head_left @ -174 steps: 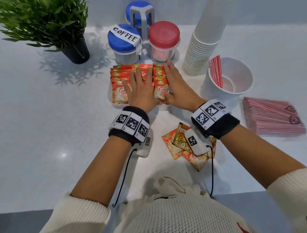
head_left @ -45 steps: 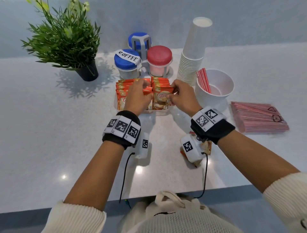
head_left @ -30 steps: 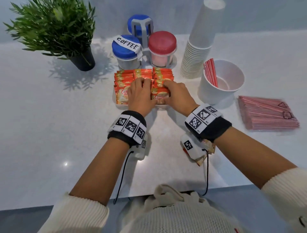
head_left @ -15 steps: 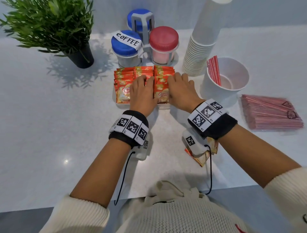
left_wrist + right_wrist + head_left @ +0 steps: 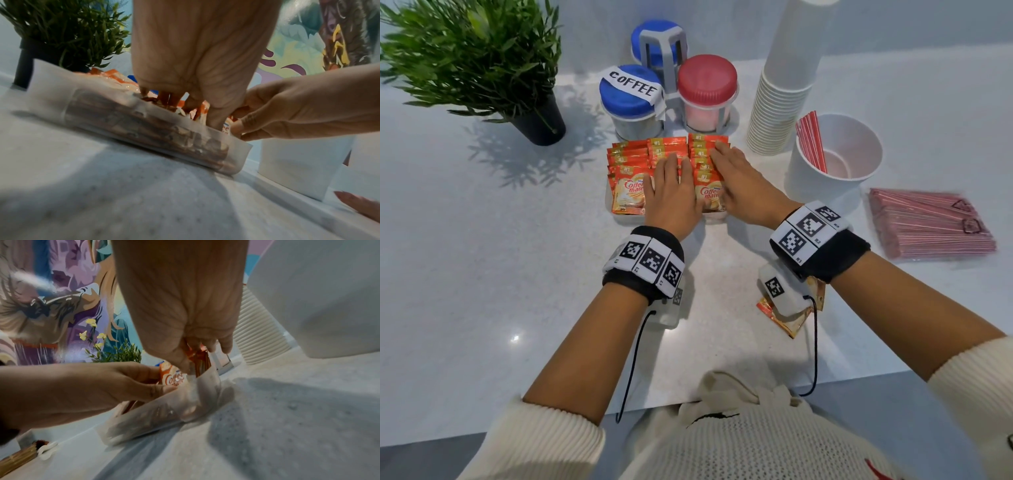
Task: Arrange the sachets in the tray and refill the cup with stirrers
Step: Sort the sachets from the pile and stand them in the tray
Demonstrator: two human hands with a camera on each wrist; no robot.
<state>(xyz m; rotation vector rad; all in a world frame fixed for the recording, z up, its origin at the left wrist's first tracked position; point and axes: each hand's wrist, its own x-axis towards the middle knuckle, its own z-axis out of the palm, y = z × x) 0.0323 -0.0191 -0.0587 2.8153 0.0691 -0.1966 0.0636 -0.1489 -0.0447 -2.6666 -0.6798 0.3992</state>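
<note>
A translucent tray holds three rows of orange creamer sachets standing upright. My left hand lies flat on the middle row, its fingers straight. My right hand rests flat on the right row, fingertips at the far end. In the left wrist view my fingers press down among the sachets behind the tray wall. Loose sachets lie under my right wrist. The white cup holds a few red stirrers. A wrapped pack of stirrers lies to its right.
Behind the tray stand a blue-lidded jar labelled COFFEE, a red-lidded jar and another blue one. A tall stack of paper cups is beside the cup. A potted plant stands at the far left.
My right hand, which held a sachet upright over the right row 1.5 s ago, now lies flat on that row. My left hand stays on the middle row. The loose pile has shrunk.
</note>
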